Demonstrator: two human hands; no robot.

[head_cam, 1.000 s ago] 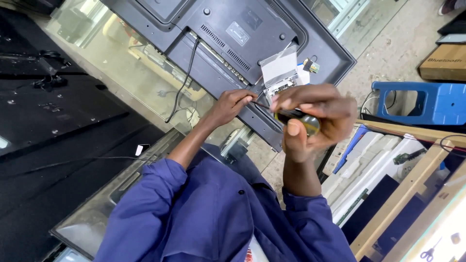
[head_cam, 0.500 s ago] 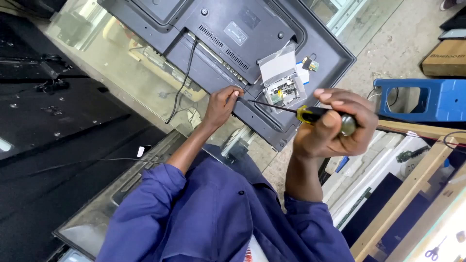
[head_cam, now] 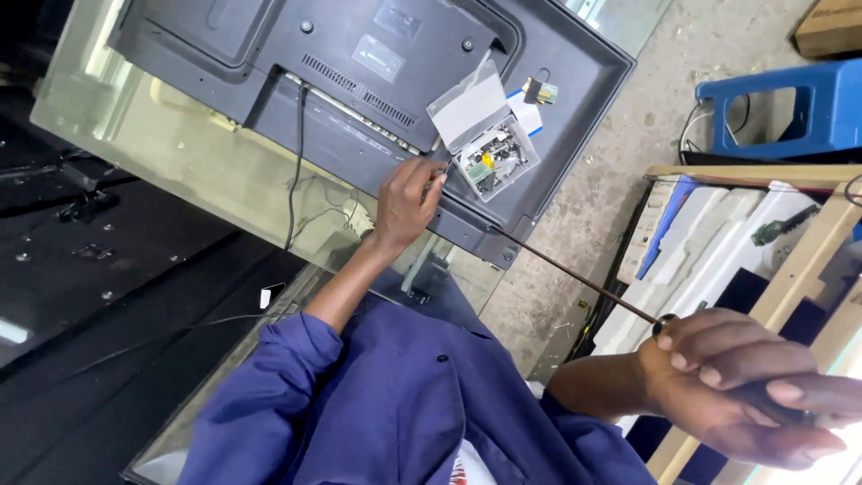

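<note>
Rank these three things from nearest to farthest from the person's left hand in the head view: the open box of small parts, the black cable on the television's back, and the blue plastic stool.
1. Open box of small parts: just right of the left hand.
2. Black cable: to its left, running down the television's back.
3. Blue plastic stool: far right, on the floor.

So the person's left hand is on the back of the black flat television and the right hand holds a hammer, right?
Not quite. The head view shows the right hand holding a long thin-shafted screwdriver, not a hammer. The left hand is indeed on the back of the black flat television.
</note>
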